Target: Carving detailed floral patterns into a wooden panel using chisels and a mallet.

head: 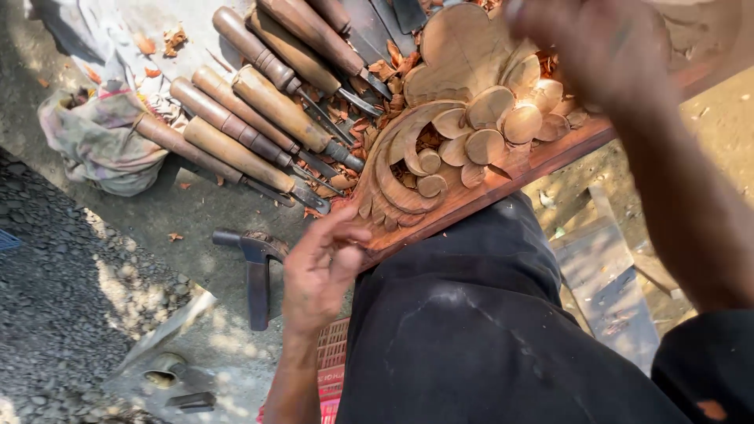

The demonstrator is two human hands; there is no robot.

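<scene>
A reddish wooden board carved with scrolls and round petals (pixel 463 118) lies across my black-trousered knee (pixel 479 314). My left hand (pixel 322 267) hangs just below the board's near corner, fingers loosely curled and apart, holding nothing. My right hand (pixel 597 47) is raised and blurred over the far end of the carving; whether it grips anything cannot be made out. Several wooden-handled chisels (pixel 259 118) lie side by side left of the carving, blades pointing toward it.
A crumpled cloth (pixel 98 133) lies at the left. A dark metal hammer (pixel 255 267) rests on the concrete near my left hand. Wood chips (pixel 369 86) litter the chisels and carving. Gravel (pixel 63 290) covers the lower left; planks (pixel 605 267) lie at right.
</scene>
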